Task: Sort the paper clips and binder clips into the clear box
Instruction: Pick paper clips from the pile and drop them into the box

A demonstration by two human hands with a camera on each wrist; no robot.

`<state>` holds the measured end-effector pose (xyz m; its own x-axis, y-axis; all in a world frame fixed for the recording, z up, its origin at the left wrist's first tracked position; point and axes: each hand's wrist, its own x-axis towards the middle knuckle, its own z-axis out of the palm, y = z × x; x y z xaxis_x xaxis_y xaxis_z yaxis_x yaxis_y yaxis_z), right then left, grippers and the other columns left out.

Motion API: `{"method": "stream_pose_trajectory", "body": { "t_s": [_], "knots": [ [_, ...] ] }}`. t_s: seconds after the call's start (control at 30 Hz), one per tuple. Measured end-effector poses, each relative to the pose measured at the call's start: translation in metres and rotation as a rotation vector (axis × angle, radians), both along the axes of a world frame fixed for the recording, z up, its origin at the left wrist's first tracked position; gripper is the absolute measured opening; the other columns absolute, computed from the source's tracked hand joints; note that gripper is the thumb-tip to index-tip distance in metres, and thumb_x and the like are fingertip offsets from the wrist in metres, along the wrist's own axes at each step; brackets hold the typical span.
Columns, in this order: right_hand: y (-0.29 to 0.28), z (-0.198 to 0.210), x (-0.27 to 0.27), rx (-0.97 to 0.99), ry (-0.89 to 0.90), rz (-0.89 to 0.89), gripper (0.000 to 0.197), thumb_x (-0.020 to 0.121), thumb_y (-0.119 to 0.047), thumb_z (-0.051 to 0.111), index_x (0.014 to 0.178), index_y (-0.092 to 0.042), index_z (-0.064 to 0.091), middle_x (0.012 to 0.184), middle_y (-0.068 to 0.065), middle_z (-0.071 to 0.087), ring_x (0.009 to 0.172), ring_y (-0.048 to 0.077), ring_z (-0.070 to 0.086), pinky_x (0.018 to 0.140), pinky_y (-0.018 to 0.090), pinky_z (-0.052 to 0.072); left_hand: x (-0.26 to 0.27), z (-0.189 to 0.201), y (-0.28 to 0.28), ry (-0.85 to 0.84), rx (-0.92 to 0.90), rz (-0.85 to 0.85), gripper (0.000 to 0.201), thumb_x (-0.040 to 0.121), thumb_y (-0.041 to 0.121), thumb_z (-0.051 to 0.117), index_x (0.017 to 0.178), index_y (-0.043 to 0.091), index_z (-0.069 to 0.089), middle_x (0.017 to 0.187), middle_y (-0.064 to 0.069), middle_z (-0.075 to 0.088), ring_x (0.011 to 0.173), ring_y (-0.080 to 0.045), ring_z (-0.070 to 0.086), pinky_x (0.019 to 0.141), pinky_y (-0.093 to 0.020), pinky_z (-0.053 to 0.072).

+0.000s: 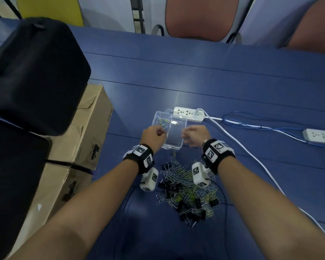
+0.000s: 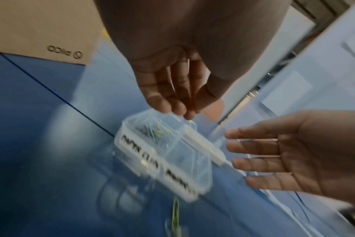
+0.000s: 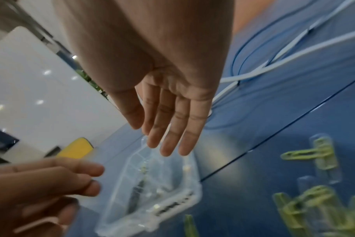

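Note:
The clear box [image 1: 174, 135] stands on the blue table, split into compartments; its left one holds a few paper clips [image 1: 162, 122]. My left hand [image 1: 155, 134] hovers over the box's left side, fingers loosely bent, tips just above the rim [image 2: 180, 107], nothing seen in it. My right hand [image 1: 193, 136] is beside the box's right edge with fingers straight [image 3: 152, 137], empty. The box [image 2: 162, 157] [image 3: 152, 192] looks blurred in both wrist views. Near me lies a mixed pile [image 1: 188, 190] of green and silver paper clips and black binder clips [image 1: 171, 186].
A white power strip [image 1: 188, 114] touches the box's far end; its white cable [image 1: 251, 152] runs right and toward me. A second strip [image 1: 319, 136] lies far right. Cardboard boxes [image 1: 90, 128] and black bags [image 1: 34, 72] stand on the left. Chairs [image 1: 201, 17] line the far edge.

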<state>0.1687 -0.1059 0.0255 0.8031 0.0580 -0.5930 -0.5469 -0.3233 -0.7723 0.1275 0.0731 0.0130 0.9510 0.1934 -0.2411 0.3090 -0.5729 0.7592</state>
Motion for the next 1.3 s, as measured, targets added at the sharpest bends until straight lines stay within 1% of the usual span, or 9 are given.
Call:
{"method": "stream_pose_trajectory", "body": {
  "t_s": [0.07, 0.13, 0.27, 0.4, 0.5, 0.63, 0.8, 0.97, 1.3],
  "knots": [
    [-0.030, -0.008, -0.023, -0.201, -0.097, 0.100, 0.013, 0.086, -0.017, 0.062, 0.076, -0.018, 0.071, 0.073, 0.003, 0.070, 0.061, 0.018, 0.062, 0.052, 0.027, 0.048, -0.016, -0.003, -0.016, 0.027, 0.045, -0.117, 0.011, 0.081, 0.010, 0.062, 0.082, 0.015, 0.071, 0.068, 0.006, 0.062, 0.072, -0.014, 0.061, 0.072, -0.024, 0.052],
    [-0.056, -0.017, -0.043, -0.361, -0.144, 0.212, 0.013, 0.086, -0.017, 0.063, 0.084, -0.020, 0.075, 0.086, 0.003, 0.074, 0.078, 0.021, 0.066, 0.070, 0.035, 0.056, -0.030, -0.009, -0.030, 0.074, 0.105, -0.256, 0.012, 0.082, 0.010, 0.060, 0.085, 0.014, 0.071, 0.074, 0.000, 0.065, 0.075, -0.020, 0.062, 0.070, -0.028, 0.053],
    [-0.096, -0.040, -0.087, -0.608, -0.065, 0.315, 0.024, 0.085, -0.014, 0.060, 0.106, -0.020, 0.070, 0.119, 0.006, 0.067, 0.112, 0.028, 0.061, 0.095, 0.035, 0.051, -0.054, -0.018, -0.059, 0.090, 0.170, -0.511, 0.018, 0.079, 0.003, 0.059, 0.089, 0.012, 0.071, 0.089, -0.007, 0.070, 0.083, -0.023, 0.064, 0.078, -0.036, 0.056],
    [-0.113, -0.055, -0.127, -0.675, 0.045, 0.344, 0.077, 0.076, -0.048, 0.072, 0.142, -0.023, 0.042, 0.146, 0.012, 0.033, 0.131, 0.036, 0.042, 0.101, 0.042, 0.044, -0.070, -0.027, -0.083, 0.149, 0.316, -0.709, 0.042, 0.076, 0.016, 0.071, 0.117, 0.014, 0.065, 0.128, -0.009, 0.056, 0.121, -0.029, 0.047, 0.110, -0.040, 0.033],
    [-0.110, -0.062, -0.148, -0.695, 0.073, 0.352, 0.106, 0.061, -0.069, 0.072, 0.147, -0.024, 0.029, 0.149, 0.010, 0.022, 0.134, 0.039, 0.034, 0.105, 0.048, 0.042, -0.079, -0.036, -0.090, 0.304, 0.480, -0.770, 0.078, 0.068, 0.036, 0.075, 0.140, 0.030, 0.045, 0.149, -0.005, 0.030, 0.135, -0.034, 0.027, 0.107, -0.053, 0.035],
    [-0.100, -0.067, -0.154, -0.707, 0.037, 0.377, 0.098, 0.068, -0.062, 0.075, 0.145, -0.020, 0.031, 0.147, 0.010, 0.023, 0.133, 0.039, 0.032, 0.103, 0.050, 0.042, -0.083, -0.042, -0.094, 0.353, 0.528, -0.785, 0.072, 0.074, 0.021, 0.069, 0.140, 0.027, 0.041, 0.142, -0.010, 0.033, 0.131, -0.037, 0.031, 0.100, -0.054, 0.042],
    [-0.086, -0.073, -0.150, -0.735, -0.086, 0.392, 0.057, 0.083, -0.035, 0.073, 0.130, -0.016, 0.048, 0.133, 0.010, 0.046, 0.122, 0.031, 0.046, 0.096, 0.044, 0.048, -0.081, -0.041, -0.095, 0.286, 0.501, -0.742, 0.040, 0.080, 0.002, 0.063, 0.118, 0.015, 0.062, 0.121, -0.015, 0.051, 0.112, -0.037, 0.051, 0.096, -0.046, 0.046],
    [-0.088, -0.070, -0.146, -0.670, -0.094, 0.335, 0.021, 0.083, -0.021, 0.073, 0.096, -0.017, 0.056, 0.101, 0.006, 0.062, 0.085, 0.025, 0.060, 0.072, 0.034, 0.053, -0.076, -0.038, -0.097, 0.282, 0.500, -0.732, 0.029, 0.080, 0.003, 0.061, 0.102, 0.018, 0.072, 0.108, -0.011, 0.068, 0.098, -0.033, 0.065, 0.083, -0.044, 0.056],
    [-0.099, -0.068, -0.142, -0.458, -0.102, 0.116, 0.022, 0.077, -0.003, 0.072, 0.065, -0.021, 0.072, 0.072, -0.002, 0.072, 0.072, 0.014, 0.068, 0.069, 0.028, 0.058, -0.073, -0.030, -0.087, 0.226, 0.263, -0.528, 0.014, 0.075, 0.014, 0.077, 0.087, 0.021, 0.078, 0.087, -0.003, 0.075, 0.082, -0.019, 0.069, 0.080, -0.034, 0.058]
  ]
}}
